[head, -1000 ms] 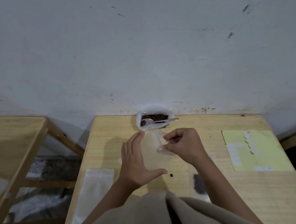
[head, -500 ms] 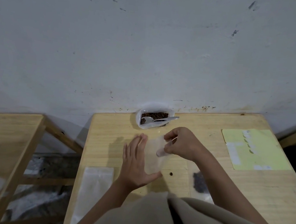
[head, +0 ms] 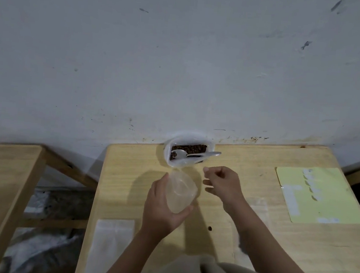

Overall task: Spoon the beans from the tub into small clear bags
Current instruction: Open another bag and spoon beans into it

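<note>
Left hand [head: 162,208] cupping a small clear bag [head: 181,192] just in front of the bean tub [head: 187,153], right hand [head: 223,183] beside it loosely curled, holding nothing, spoon [head: 195,154] resting in the tub

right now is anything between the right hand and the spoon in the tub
Nothing visible. The right hand hangs empty just in front of the tub, and the spoon lies across its beans with the handle over the right rim. The left hand holds the bag off to the side.

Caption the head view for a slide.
Left hand holds an open clear bag below the bean tub; right hand empty beside it, spoon resting in the tub.
</note>
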The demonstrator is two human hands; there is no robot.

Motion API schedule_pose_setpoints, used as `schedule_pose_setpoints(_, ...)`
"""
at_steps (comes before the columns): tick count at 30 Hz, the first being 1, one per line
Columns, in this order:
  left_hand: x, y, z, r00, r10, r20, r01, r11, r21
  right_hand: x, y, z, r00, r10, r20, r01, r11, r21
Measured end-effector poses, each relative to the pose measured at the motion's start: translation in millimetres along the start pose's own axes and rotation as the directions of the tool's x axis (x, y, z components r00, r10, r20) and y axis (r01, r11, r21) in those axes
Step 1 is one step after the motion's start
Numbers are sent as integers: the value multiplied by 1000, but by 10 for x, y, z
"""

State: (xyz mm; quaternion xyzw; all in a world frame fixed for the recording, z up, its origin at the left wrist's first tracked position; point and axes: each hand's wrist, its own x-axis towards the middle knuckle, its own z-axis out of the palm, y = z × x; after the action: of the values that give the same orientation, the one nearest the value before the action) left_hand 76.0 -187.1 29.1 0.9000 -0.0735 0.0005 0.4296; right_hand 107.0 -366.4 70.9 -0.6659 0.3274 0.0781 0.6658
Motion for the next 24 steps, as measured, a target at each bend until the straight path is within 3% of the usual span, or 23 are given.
schedule_pose_setpoints(2, 92, -77, 1, 998, -47, 33, 48, 999, -13, 229, 42, 32, 984, 102, -146, -80, 986, 146)
schedule_pose_setpoints(5, 263, -139, -13, 984, -102, 144, 104, 995, -6, 511, 30, 114, 962, 167, -215, -87, 938, 336)
schedule_pose_setpoints(11, 652, -138, -71, 869, -231, 437, 238, 970, 40, 838, -32, 334, 959, 72, -274, 11, 958, 288)
schedule_pose_setpoints(15, 837, -168, -41, 823, -272, 498, 263, 961, 91, 834, -75, 373, 980, -52, -192, 92, 974, 205)
schedule_pose_setpoints(21, 889, -164, -49, 845, -249, 473, 242, 967, 76, 773, -57, 283, 986, -146, 78, 143, 989, 41)
schedule_pose_setpoints(24, 877, -131, -78, 851, -236, 469, 243, 969, 47, 738, -46, 251, 985, -152, 86, 152, 988, 0)
